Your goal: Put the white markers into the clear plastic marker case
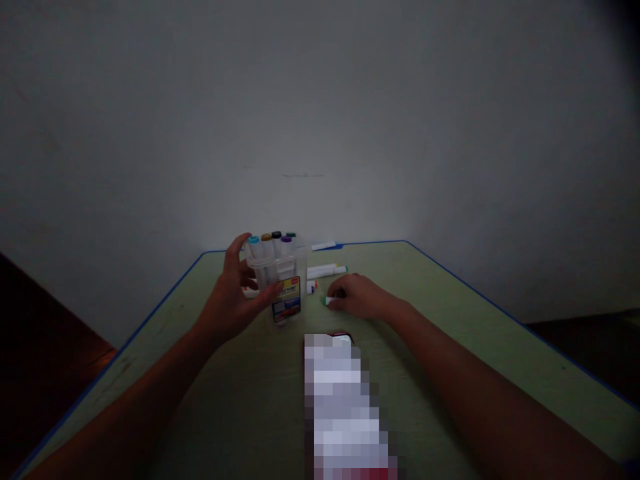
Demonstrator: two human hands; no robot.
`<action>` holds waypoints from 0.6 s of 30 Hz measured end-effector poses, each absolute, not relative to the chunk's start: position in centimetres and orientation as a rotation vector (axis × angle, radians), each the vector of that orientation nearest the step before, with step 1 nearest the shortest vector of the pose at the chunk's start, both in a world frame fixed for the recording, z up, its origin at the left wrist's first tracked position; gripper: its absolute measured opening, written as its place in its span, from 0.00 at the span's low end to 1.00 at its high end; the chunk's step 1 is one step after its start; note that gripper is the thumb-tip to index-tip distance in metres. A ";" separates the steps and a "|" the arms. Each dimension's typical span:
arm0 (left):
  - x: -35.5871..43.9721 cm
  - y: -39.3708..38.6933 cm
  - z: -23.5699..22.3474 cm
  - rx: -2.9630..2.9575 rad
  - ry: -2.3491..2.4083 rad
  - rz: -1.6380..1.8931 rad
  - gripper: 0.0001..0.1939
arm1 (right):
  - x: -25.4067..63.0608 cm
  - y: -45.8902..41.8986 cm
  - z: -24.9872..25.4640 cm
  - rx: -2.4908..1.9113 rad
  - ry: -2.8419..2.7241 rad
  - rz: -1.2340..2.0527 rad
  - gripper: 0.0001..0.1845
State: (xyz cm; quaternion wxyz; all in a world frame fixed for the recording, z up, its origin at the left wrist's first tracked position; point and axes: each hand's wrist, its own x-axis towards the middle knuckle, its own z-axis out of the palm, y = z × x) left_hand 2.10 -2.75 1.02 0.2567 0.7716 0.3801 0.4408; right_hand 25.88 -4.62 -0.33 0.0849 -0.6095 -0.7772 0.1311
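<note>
My left hand is wrapped round a clear plastic marker case with a printed label on its front. Several markers stand upright inside, among them a light blue-capped marker, a brown-capped one and a purple-capped one. To the right of the case, my right hand is closed on a white marker with a green end, low over the table; most of that marker is hidden by the fingers. Behind and beside the case lie several white markers, partly covered by it.
A phone-like object, mostly blurred out by blocks, lies on the pale green table between my forearms. One white marker rests near the blue far edge. A bare wall rises behind the table.
</note>
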 end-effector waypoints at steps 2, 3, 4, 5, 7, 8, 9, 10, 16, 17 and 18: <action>2.1 -2.7 1.0 2.098 1.032 1.195 0.46 | 25.9 -4.6 -0.4 -1.815 -2.322 0.385 0.10; 2.1 -2.7 1.0 2.098 1.036 1.198 0.46 | 25.9 -4.6 -0.4 -1.812 -2.321 0.384 0.10; 2.1 -2.8 1.0 2.098 1.039 1.200 0.46 | 25.9 -4.6 -0.4 -1.808 -2.322 0.385 0.10; 2.1 -2.8 1.0 2.095 1.041 1.203 0.46 | 26.0 -4.6 -0.4 -1.805 -2.323 0.388 0.10; 2.2 -2.9 1.1 2.085 1.042 1.207 0.46 | 26.0 -4.6 -0.5 -1.800 -2.331 0.387 0.10; 2.2 -2.9 1.1 2.082 1.039 1.204 0.46 | 26.0 -4.5 -0.5 -1.799 -2.336 0.381 0.09; 2.2 -3.0 1.2 2.081 1.037 1.203 0.46 | 26.0 -4.5 -0.5 -1.797 -2.342 0.374 0.09; 2.2 -3.0 1.2 2.079 1.034 1.203 0.46 | 26.0 -4.5 -0.5 -1.800 -2.344 0.369 0.10; 2.2 -2.8 1.0 2.074 1.028 1.201 0.47 | 26.0 -4.4 -0.6 -1.800 -2.330 0.381 0.11; 2.2 -2.7 1.0 2.077 1.030 1.202 0.47 | 26.0 -4.4 -0.6 -1.803 -2.327 0.383 0.11; 2.2 -2.7 1.1 2.079 1.029 1.204 0.47 | 26.0 -4.4 -0.6 -1.807 -2.325 0.386 0.11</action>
